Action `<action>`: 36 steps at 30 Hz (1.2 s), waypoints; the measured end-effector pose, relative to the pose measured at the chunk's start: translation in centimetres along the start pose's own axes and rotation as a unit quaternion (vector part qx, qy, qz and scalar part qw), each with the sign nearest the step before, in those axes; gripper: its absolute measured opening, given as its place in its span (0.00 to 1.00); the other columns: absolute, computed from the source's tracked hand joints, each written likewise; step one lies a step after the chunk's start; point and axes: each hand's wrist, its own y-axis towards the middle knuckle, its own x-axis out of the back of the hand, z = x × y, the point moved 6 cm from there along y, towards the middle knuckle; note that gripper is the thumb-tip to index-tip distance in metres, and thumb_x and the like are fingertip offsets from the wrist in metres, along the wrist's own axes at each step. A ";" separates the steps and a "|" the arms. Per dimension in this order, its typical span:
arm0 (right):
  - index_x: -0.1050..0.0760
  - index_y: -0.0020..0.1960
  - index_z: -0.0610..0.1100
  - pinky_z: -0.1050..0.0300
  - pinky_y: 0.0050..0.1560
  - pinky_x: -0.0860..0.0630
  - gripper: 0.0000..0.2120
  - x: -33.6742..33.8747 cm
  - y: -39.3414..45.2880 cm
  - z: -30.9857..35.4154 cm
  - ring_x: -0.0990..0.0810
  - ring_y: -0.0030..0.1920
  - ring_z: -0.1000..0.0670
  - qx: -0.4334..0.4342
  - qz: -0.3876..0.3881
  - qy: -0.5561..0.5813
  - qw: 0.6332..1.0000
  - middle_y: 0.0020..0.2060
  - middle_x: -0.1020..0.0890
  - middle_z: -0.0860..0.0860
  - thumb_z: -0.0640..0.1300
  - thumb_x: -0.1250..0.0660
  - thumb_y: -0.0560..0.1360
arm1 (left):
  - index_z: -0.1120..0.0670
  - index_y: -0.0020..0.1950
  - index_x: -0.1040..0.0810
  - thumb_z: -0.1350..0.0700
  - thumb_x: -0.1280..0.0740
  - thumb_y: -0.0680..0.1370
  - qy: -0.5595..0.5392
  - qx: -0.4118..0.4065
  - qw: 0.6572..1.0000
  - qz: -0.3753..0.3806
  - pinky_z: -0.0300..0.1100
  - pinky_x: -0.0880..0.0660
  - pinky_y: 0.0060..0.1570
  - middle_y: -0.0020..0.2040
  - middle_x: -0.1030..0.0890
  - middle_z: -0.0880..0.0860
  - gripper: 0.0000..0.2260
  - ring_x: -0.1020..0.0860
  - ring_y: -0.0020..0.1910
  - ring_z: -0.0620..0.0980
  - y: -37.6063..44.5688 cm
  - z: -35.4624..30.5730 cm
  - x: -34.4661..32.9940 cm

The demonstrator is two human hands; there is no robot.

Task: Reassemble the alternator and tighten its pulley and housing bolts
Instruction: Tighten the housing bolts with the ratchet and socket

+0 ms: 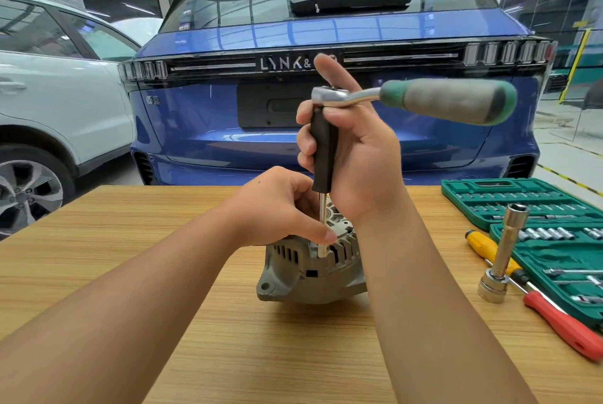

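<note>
Grey alternator [310, 269], green-and-grey ratchet handle [450, 100], green socket case [528, 204], wood-grain table [130, 240].

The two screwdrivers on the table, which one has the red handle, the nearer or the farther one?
The nearer screwdriver has the red handle, beside the green socket case. The farther one is yellow, partly behind the upright socket extension.

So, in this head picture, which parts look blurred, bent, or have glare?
Head view: the ratchet's green-and-grey handle is smeared, likely by motion; the alternator and wooden table stay sharp. Head view: the wide lens bows the table's far edge and the blue car. Head view: ceiling lights glare in streaks on the car's rear window; shadows on the table are soft.
</note>
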 end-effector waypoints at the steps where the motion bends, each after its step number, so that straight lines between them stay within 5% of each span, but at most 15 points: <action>1: 0.24 0.66 0.50 0.55 0.37 0.33 0.21 0.0 0.0 -0.1 0.28 0.35 0.49 -0.012 0.011 0.030 0.999 0.41 0.22 0.46 0.41 0.43 0.75 | 0.51 0.42 0.18 0.52 0.18 0.67 -0.001 -0.002 1.000 0.001 0.36 0.27 0.35 0.31 0.19 0.41 0.11 0.21 0.30 0.38 0.0 0.0 0.0; 7: 0.21 0.64 0.51 0.55 0.37 0.33 0.21 0.1 -0.1 -0.2 0.27 0.36 0.48 -0.027 0.020 0.047 0.998 0.43 0.21 0.46 0.59 0.44 0.80 | 0.48 0.39 0.19 0.51 0.17 0.66 0.000 -0.006 1.000 -0.013 0.31 0.27 0.32 0.31 0.18 0.43 0.12 0.20 0.31 0.38 -0.1 -0.1 0.1; 16: 0.27 0.64 0.50 0.58 0.38 0.31 0.21 0.1 0.0 -0.5 0.26 0.35 0.52 -0.070 -0.012 0.073 0.995 0.41 0.21 0.50 0.60 0.36 0.75 | 0.51 0.39 0.20 0.51 0.17 0.66 0.002 0.000 1.000 -0.010 0.33 0.27 0.33 0.30 0.19 0.42 0.13 0.21 0.30 0.38 -0.1 -0.1 0.1; 23: 0.24 0.41 0.44 0.58 0.27 0.38 0.09 1.6 -0.2 1.0 0.36 0.26 0.54 -0.016 -0.240 -0.137 0.961 0.28 0.31 0.52 0.45 0.27 0.77 | 0.46 0.42 0.17 0.43 0.17 0.63 0.015 0.011 1.000 -0.025 0.40 0.19 0.39 0.38 0.15 0.45 0.15 0.17 0.36 0.42 -0.1 0.0 0.2; 27: 0.24 0.47 0.46 0.57 0.34 0.36 0.04 1.1 -0.1 0.5 0.31 0.28 0.55 -0.096 -0.123 -0.052 0.986 0.31 0.27 0.54 0.43 0.29 0.78 | 0.40 0.39 0.17 0.44 0.16 0.63 0.011 0.011 0.999 -0.029 0.38 0.22 0.37 0.37 0.15 0.44 0.12 0.18 0.35 0.41 -0.1 0.1 0.4; 31: 0.22 0.61 0.49 0.59 0.33 0.33 0.15 -0.7 -0.3 -0.1 0.29 0.31 0.53 -0.053 0.009 -0.020 0.998 0.36 0.26 0.52 0.37 0.31 0.77 | 0.41 0.36 0.17 0.49 0.16 0.64 0.005 0.015 1.000 -0.019 0.29 0.27 0.31 0.33 0.16 0.43 0.10 0.19 0.31 0.39 -0.4 0.0 0.3; 36: 0.22 0.58 0.51 0.56 0.30 0.32 0.13 -0.7 -0.1 0.7 0.31 0.30 0.50 0.061 -0.049 -0.139 0.987 0.36 0.27 0.49 0.36 0.32 0.77 | 0.51 0.46 0.16 0.50 0.17 0.66 0.001 0.016 1.000 -0.019 0.42 0.21 0.41 0.35 0.16 0.45 0.14 0.17 0.34 0.42 -0.4 -0.2 0.2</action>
